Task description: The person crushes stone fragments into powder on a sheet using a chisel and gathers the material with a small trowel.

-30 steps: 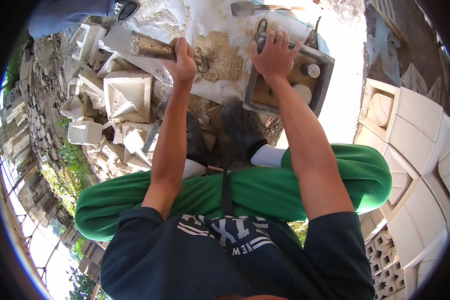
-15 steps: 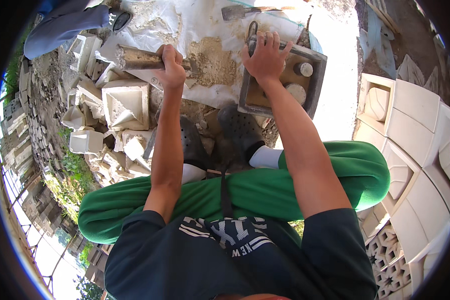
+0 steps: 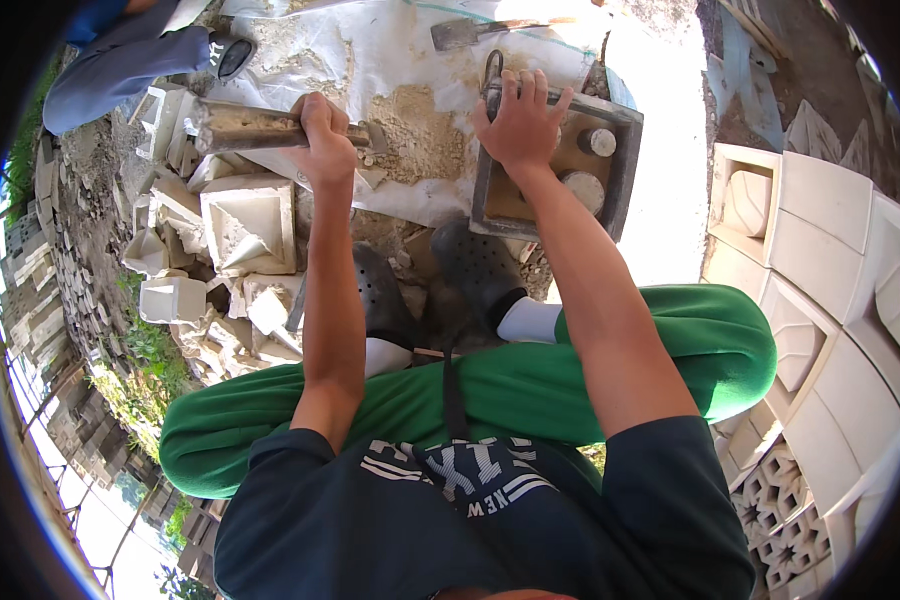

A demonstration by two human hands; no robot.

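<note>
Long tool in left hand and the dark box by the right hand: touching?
Apart. The head view shows pale powder in the open gap between the right end of the long tool and the dark box.

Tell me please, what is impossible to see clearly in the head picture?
Head view: middle of the long tool, hidden by the left hand.
Head view: part of the grey box, hidden by the right hand.
Head view: the other person above the trouser leg, cut off at upper left.
</note>
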